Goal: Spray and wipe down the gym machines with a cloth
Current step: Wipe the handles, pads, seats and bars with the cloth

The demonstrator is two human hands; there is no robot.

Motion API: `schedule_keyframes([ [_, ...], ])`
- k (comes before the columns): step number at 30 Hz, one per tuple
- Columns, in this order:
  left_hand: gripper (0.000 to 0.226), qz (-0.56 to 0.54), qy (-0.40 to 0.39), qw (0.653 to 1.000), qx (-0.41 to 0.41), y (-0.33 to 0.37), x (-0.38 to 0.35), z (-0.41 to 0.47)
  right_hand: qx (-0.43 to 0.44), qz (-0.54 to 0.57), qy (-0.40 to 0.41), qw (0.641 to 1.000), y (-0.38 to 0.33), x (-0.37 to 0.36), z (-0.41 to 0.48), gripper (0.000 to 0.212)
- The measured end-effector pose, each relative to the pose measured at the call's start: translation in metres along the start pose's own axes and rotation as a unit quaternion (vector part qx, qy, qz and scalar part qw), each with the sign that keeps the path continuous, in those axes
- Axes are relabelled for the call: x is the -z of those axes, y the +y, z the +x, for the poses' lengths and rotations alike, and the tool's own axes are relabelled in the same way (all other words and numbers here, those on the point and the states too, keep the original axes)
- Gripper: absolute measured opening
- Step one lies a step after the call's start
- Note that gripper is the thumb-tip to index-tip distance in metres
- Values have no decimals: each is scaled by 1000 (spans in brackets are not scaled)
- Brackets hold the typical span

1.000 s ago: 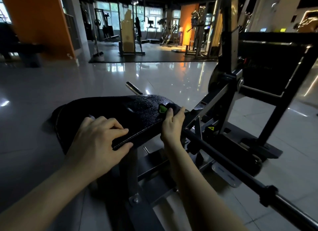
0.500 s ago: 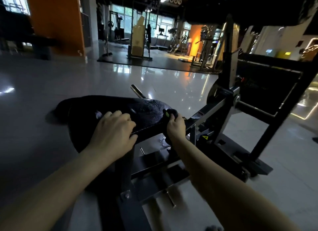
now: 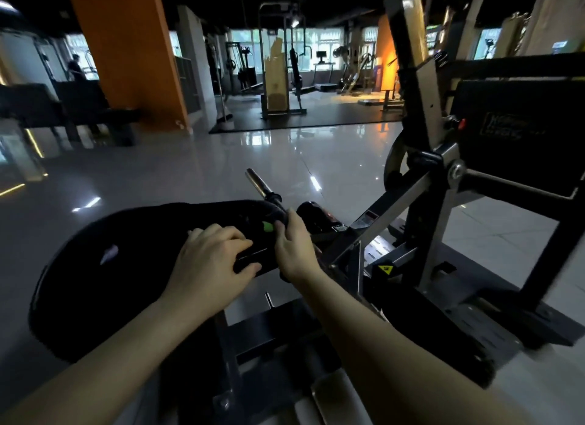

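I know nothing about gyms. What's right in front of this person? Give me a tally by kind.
Hands: 2 (left hand, right hand)
Black seat pad: 1
Chrome bar end: 1
Yellow warning sticker: 1
Green patch by the right fingers: 1
Total: 6

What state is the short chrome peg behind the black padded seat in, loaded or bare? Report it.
Bare: the short chrome peg juts up beyond the black padded seat with no weight plate on it.
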State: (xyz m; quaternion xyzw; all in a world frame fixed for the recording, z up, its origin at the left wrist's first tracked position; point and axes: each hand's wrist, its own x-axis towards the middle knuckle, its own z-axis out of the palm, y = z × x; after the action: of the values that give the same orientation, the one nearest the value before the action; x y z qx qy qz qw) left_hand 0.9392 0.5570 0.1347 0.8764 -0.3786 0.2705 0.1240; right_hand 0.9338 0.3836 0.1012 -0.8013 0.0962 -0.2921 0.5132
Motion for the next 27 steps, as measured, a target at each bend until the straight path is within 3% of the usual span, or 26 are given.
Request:
schedule_keyframes([
  [5, 32, -10, 22, 999, 21, 1, -8, -2, 25, -5, -40, 999, 3, 5, 7, 28],
  [8, 36, -18, 21, 999, 31, 4, -7, -2, 38, -20, -122, 992, 15, 17, 2, 53],
  [11, 30, -15, 29, 999, 33, 10, -5, -2, 44, -9, -134, 990, 20, 23, -29, 65],
  [16, 31, -12, 28, 999, 38, 10, -3, -2, 15, 48, -139, 989, 15, 17, -25, 64],
  [22, 40, -28, 24, 998, 59, 8, -5, -3, -83, 97, -106, 986, 13, 4, 47, 43],
  [27, 42, -34, 39, 997, 49, 11, -6, -3, -28, 98, -129, 986, 9, 14, 9, 50],
])
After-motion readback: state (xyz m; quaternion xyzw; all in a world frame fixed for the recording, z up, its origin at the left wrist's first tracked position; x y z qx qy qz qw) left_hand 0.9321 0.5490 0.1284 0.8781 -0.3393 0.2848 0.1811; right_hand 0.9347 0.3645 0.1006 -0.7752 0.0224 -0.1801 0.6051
